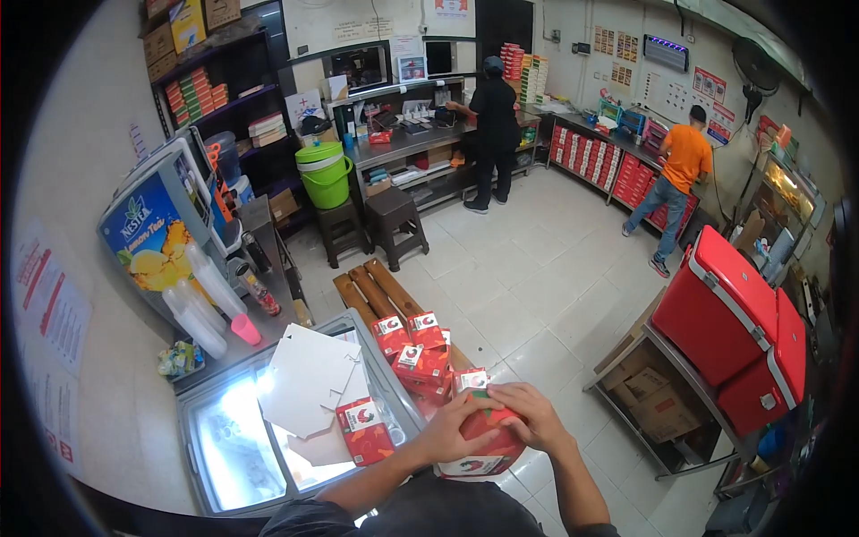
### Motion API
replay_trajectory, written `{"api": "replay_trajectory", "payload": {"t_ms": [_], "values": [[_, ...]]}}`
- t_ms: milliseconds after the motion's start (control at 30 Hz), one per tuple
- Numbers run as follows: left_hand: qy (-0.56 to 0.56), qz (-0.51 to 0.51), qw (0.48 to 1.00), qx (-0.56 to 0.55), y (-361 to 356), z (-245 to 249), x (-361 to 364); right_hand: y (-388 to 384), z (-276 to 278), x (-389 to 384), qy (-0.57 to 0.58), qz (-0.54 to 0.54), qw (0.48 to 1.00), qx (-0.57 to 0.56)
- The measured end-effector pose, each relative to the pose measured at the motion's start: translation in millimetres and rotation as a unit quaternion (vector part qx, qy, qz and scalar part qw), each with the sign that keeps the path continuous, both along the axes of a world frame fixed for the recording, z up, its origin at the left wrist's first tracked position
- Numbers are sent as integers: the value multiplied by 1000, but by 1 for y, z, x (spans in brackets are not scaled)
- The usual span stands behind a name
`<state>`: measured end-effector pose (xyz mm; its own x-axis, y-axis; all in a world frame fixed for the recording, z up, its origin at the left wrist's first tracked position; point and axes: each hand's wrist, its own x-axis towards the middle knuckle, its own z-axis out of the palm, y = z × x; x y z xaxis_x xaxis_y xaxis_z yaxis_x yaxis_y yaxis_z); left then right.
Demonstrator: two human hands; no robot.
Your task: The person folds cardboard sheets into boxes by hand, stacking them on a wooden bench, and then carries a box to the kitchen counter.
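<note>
A red cardboard food box [479, 465] with a white label is right in front of my body. My left hand [458, 431] grips its left side and top, thumb lying across the red panel. On the opposite side my right hand [533, 413] has its fingers bent over the top edge. The two hands nearly meet at the box's far edge. Just beyond them, several similar red boxes [420, 358] lie piled. Another red box [365, 431] rests on the glass-topped freezer [192, 430], beside flat white cardboard blanks [309, 380]. The held box's underside is hidden.
A wooden slatted bench [385, 294] runs beyond the pile. Red coolers [716, 295] stand on a metal table to the right. Dark stools [396, 219] and a green bucket [324, 174] are farther back. One person [495, 130] is at the back counter, another [684, 161] at the right counter.
</note>
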<state>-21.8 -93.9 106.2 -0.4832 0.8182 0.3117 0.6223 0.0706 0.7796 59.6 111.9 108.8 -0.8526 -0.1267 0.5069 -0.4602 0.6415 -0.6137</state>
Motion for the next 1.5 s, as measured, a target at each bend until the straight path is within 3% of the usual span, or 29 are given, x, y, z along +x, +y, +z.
{"api": "replay_trajectory", "payload": {"t_ms": [67, 133, 167, 200, 233, 267, 333, 367, 400, 467, 500, 533, 600, 733, 767, 833, 967, 1033, 1133, 1200, 1233, 1267, 1300, 1333, 1400, 1433, 1500], "values": [[-120, 40, 985, 114, 8, -17, 7, 5, -14, 3, -19, 29, 999, -25], [-155, 71, 979, 107, 6, -46, 20, 1, -13, 16, -39, 25, 995, -93], [-187, 211, 931, 233, 7, -68, 23, -3, -8, 24, -44, -47, 975, -211], [-214, 342, 845, 351, 13, -60, 24, -5, -8, 29, -48, -117, 938, -324], [-388, 317, 739, 451, 16, -52, 31, 11, -20, 45, -181, -32, 887, -423], [-387, 316, 739, 451, 9, -60, 28, 19, -44, 59, -179, -32, 887, -423], [-325, 141, 901, 252, -14, -85, 23, 27, -88, 75, -128, -133, 844, -503], [-428, 26, 883, 191, -18, -75, 25, 20, -79, 81, -46, -159, 867, -470], [-428, 26, 883, 192, -18, -60, 28, 14, -87, 86, -46, -158, 868, -469], [-378, -50, 923, 52, -20, -37, 38, -8, -111, 109, -65, -102, 801, -587], [-340, -76, 935, 63, -19, -50, 38, -28, -81, 110, -83, -167, 849, -494], [-338, -76, 936, 62, -22, -65, 43, -28, -86, 117, -80, -185, 876, -439], [-273, -6, 956, 105, -21, -74, 49, -44, -89, 131, -47, -198, 858, -472], [-308, 56, 943, 111, -25, -70, 61, -58, -69, 130, -59, -236, 845, -476], [-308, 53, 943, 111, -24, -70, 64, -62, -70, 126, -32, -263, 818, -510], [-412, 104, 892, 154, -16, -48, 70, -62, -68, 124, -3, -290, 791, -539], [-349, 57, 931, 95, -18, -55, 57, -59, -66, 129, -34, -314, 842, -438], [-211, 3, 972, 103, -14, -50, 51, -55, -70, 136, -25, -304, 866, -397], [-167, 31, 979, 116, -8, -46, 48, -45, -79, 119, -38, -293, 895, -334], [-152, 74, 971, 167, 7, -41, 60, -42, -64, 83, -13, -394, 835, -385], [-49, 57, 971, 226, 16, -40, 60, -39, -48, 64, -19, -352, 743, -569], [55, 40, 957, 282, 20, -36, 57, -35, -37, 49, -23, -295, 618, -729], [-3, -44, 975, 219, 20, -20, 50, -31, -40, 40, -25, -296, 618, -728], [-132, -87, 971, 178, 24, -5, 47, -24, -46, 28, 3, -246, 699, -672], [-171, 46, 961, 212, 35, 8, 45, -30, -45, 21, 26, -138, 823, -550], [-171, 46, 961, 212, 36, 2, 41, -41, -48, 18, 4, -98, 865, -492], [-108, 155, 953, 235, 42, -22, 27, -62, -51, 13, -19, -70, 915, -396]]}}
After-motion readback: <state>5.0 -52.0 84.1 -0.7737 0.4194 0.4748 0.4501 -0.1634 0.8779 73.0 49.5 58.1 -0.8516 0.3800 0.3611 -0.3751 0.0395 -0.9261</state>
